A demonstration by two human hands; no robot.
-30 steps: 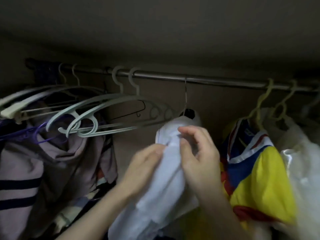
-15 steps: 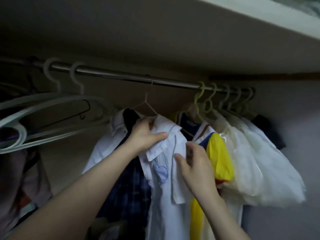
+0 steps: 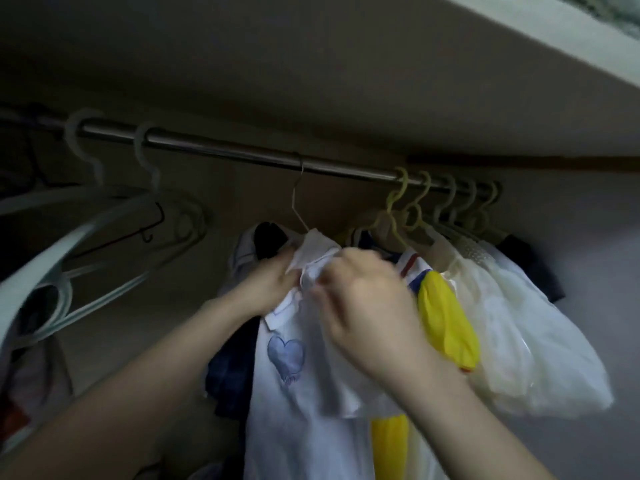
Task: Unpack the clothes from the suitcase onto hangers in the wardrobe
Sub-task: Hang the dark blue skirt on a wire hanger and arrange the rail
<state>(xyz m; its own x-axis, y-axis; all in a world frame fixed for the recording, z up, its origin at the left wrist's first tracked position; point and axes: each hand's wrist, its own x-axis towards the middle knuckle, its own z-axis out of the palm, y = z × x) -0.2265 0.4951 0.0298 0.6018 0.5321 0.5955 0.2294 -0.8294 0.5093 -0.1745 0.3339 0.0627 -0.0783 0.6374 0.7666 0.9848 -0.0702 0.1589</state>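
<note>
A white shirt with a blue heart on its chest hangs from a thin wire hanger hooked on the metal rail. My left hand grips the shirt's collar on its left side. My right hand pinches the fabric at the collar's right side, just below the hanger's neck. A dark plaid garment hangs behind the white shirt, partly hidden by my left arm.
Empty pale plastic hangers hang at the left of the rail. To the right hang a yellow, blue and white garment and several white garments on yellow-green hangers. The wardrobe's top panel is close above.
My right hand has risen from the shirt's front to the collar, meeting my left hand. The view has shifted right since one second ago, and the shirt now hangs spread out.
</note>
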